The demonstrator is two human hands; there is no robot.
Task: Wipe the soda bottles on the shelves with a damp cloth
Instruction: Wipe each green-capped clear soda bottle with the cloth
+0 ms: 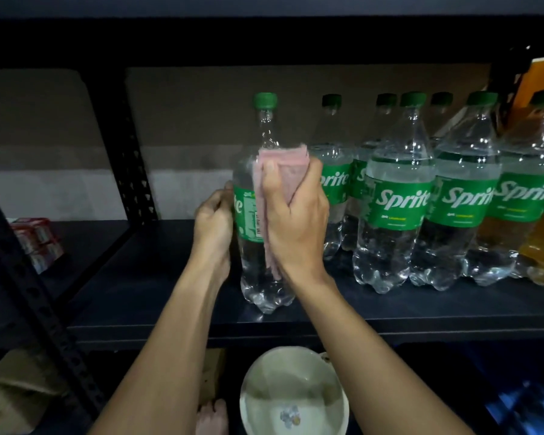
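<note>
Head — bottle (264,277) partly behind cloth (291,172)

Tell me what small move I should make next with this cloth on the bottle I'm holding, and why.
Probably slide the pink cloth down the Sprite bottle toward its base. Your right hand presses the cloth over the shoulder and label, your left hand steadies the bottle at the label, and the clear lower body is uncovered below.

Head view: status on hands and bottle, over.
Right hand grips pink cloth against Sprite bottle. Left hand holds bottle. Other bottles crowd its right side.
</note>
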